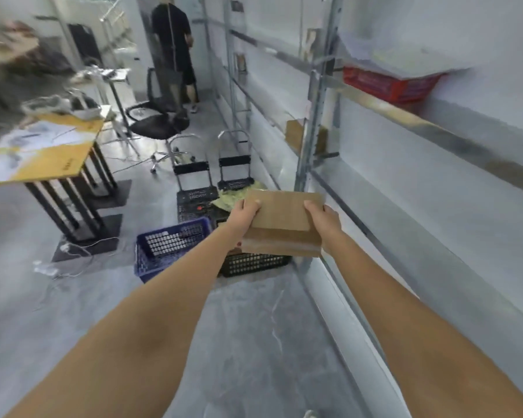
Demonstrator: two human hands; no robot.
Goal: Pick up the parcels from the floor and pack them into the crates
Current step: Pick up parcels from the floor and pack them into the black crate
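Observation:
I hold a flat brown cardboard parcel (283,223) out in front of me with both arms stretched. My left hand (244,213) grips its left edge, thumb on top. My right hand (322,220) grips its right edge the same way. The parcel hangs above a black crate (254,263) on the floor, whose inside it mostly hides. A blue crate (166,245) stands just left of the black one and looks empty. Behind them, yellowish padded parcels (234,197) lie on a folding trolley.
Two black folding trolleys (195,188) stand beyond the crates. Metal shelving (314,137) runs along the right, with a red crate (387,84) on an upper shelf. A table (43,152) and an office chair (157,122) are on the left. A person (175,49) stands at the far end.

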